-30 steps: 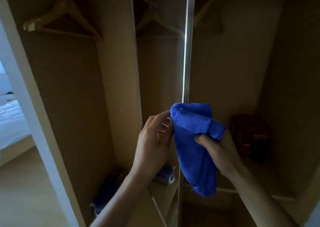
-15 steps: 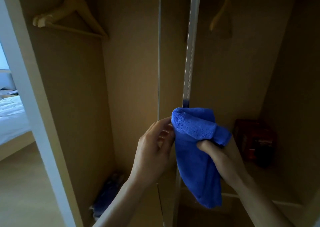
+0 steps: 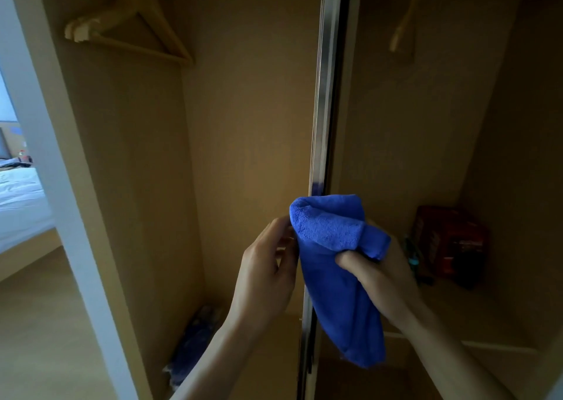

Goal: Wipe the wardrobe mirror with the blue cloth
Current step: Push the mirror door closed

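The wardrobe mirror (image 3: 323,94) is a tall narrow panel seen almost edge-on, its metal rim running up the middle of the wardrobe. The blue cloth (image 3: 332,280) hangs folded in front of the rim's lower part. My right hand (image 3: 380,280) grips the cloth from the right, thumb over its fold. My left hand (image 3: 265,277) is just left of the cloth, its fingers curled at the mirror's edge, with the fingertips hidden behind the cloth.
Wooden hangers hang at the upper left (image 3: 134,27) and upper right (image 3: 402,24). A dark red box (image 3: 451,241) sits on the right shelf. A blue bundle (image 3: 195,347) lies on the wardrobe floor. A white frame (image 3: 61,186) and a bed (image 3: 18,198) are at the left.
The mirror has swung from showing its reflecting face to nearly edge-on. Both hands stay at its edge with the cloth, slightly lower in view.
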Demonstrator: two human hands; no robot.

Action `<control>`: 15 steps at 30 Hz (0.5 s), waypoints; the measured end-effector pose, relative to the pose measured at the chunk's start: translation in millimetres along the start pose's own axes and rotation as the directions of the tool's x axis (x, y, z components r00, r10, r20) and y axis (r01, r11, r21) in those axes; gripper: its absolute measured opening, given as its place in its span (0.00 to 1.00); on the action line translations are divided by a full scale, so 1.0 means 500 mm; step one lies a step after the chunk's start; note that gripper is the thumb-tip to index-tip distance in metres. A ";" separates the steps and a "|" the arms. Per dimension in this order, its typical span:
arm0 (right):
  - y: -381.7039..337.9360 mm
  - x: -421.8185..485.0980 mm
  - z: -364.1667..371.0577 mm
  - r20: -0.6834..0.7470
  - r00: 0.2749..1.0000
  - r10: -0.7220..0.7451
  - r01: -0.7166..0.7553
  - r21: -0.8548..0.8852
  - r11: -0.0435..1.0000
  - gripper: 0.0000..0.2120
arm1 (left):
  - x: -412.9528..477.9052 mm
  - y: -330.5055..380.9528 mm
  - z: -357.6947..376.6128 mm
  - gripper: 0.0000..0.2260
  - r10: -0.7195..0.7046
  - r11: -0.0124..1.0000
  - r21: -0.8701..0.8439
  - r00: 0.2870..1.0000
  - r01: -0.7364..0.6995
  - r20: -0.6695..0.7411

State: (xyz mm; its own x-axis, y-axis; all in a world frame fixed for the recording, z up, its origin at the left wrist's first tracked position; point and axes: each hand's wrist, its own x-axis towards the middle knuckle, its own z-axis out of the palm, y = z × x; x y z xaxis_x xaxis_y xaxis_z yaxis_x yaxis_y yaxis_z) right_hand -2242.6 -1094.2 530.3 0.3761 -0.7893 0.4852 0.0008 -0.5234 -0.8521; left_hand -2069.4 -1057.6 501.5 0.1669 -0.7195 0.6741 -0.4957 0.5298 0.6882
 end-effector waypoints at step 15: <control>-0.027 -0.012 0.028 -0.060 0.993 -0.097 0.086 -0.163 0.983 0.17 | 0.013 -0.038 -0.010 0.23 0.000 0.999 0.054 0.985 -0.009 0.173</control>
State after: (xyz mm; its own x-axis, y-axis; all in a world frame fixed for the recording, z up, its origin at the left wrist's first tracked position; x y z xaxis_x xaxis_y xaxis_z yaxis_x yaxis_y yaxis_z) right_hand -2231.7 -1078.1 535.9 0.3180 -0.7529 0.5763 -0.1184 -0.6346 -0.7637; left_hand -2054.8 -1070.0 494.3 0.0175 -0.7864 0.6175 -0.5425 0.5113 0.6665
